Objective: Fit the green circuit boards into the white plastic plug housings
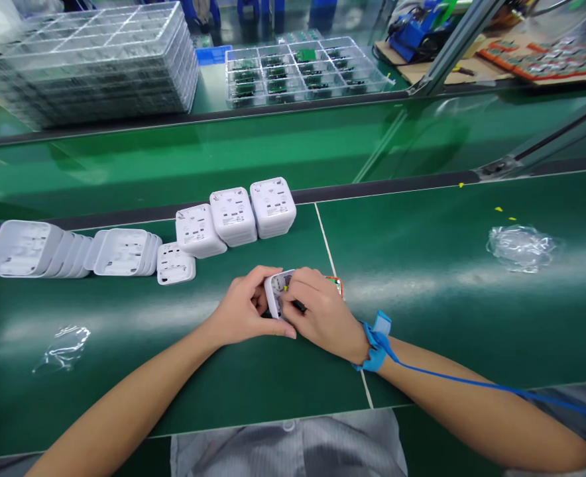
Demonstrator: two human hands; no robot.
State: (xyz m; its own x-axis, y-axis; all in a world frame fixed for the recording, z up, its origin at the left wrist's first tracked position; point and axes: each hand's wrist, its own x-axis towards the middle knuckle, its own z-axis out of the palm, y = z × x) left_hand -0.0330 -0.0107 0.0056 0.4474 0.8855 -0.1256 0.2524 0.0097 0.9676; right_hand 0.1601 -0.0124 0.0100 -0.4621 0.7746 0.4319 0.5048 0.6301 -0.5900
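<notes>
A small white plastic housing is tilted up in front of me, its hollow side turned to the right. My left hand grips its left side between thumb and fingers. At its opening, my right hand has its fingers curled and pinched, touching the inside; what they hold is hidden. A tiny yellow bit shows near those fingertips. Behind the right hand, a circuit board with an orange edge sticks out, mostly covered. On my right wrist is a blue wrist strap with a cord running right.
Stacked white housings stand along the back rail, with nested open ones at left. Clear plastic film lies right, another piece left. Beyond the rail are a divided tray of boards and stacked clear trays.
</notes>
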